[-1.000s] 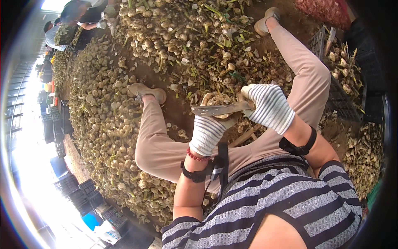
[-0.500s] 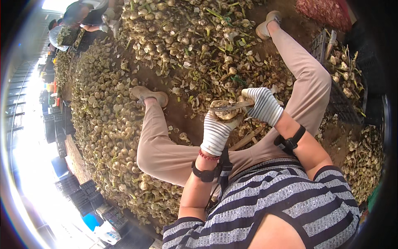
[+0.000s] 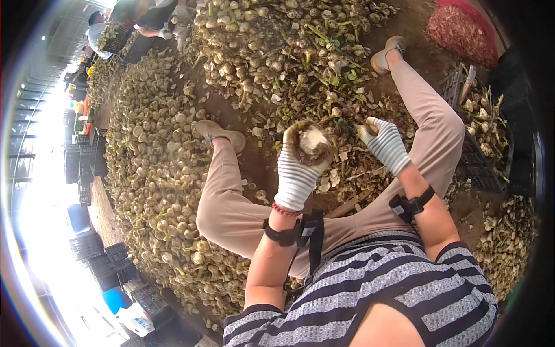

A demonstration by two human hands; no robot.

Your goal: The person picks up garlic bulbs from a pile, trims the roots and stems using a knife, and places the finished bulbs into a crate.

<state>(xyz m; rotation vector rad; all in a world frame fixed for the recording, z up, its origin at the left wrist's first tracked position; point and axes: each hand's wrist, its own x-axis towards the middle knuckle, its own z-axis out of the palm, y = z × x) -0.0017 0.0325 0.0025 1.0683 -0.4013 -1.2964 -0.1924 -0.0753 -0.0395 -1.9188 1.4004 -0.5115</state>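
Note:
In my left hand (image 3: pixel 300 173), gloved in white with grey stripes, a garlic bulb (image 3: pixel 315 143) is gripped, its pale cut face turned up. My right hand (image 3: pixel 386 146), in a matching glove, is apart from the bulb on its right, with the fingers curled. It held a knife half a second ago; the blade is hard to make out now against the litter. Below both hands lie trimmed stalks, loose skins and a wooden piece (image 3: pixel 346 207) between my legs.
Heaped garlic bulbs (image 3: pixel 156 156) spread along the left and far side. A black crate (image 3: pixel 480 165) with garlic stands right of my leg, and a red mesh sack (image 3: pixel 462 34) lies beyond. Another person (image 3: pixel 153 20) works at the far left near stacked crates (image 3: pixel 104 269).
My right hand has drawn away from the bulb to the right, taking the knife off it. My left hand has tilted the bulb, so a white cut face now shows.

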